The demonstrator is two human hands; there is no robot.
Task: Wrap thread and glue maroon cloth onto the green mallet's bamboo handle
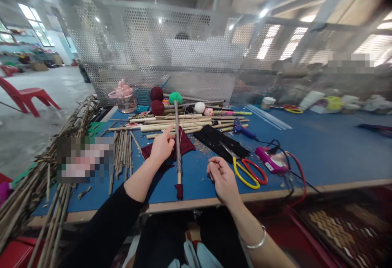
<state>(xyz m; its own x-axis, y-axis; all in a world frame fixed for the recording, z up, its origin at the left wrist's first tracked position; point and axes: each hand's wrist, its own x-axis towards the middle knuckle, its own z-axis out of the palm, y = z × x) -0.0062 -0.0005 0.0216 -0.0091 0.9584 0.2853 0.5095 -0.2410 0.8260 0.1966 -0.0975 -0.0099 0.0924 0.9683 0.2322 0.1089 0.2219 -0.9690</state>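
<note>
A thin greyish stick [177, 137] lies upright in the view across the blue table. Its far end meets a green yarn ball [175, 98]; a dark red scrap of cloth [179, 192] covers its near end. Beside the stick is my left hand [162, 147], index finger stretched out and nothing visibly gripped; whether it touches the stick I cannot tell. Dark red cloth [186, 142] spreads under the stick. To the right, my right hand [223, 178] is closed, fingers curled over something small and dark that I cannot make out. Scissors [249, 174] with yellow and red handles lie near it.
Behind are loose sticks [171, 126], dark red yarn balls [157, 100] and a white ball [199, 107]. Black cloth [219, 141], a blue glue gun [243, 129] and a magenta power strip [271, 159] lie right. Bundled twigs [58, 149] border the left; perforated metal sheeting [162, 43] stands behind.
</note>
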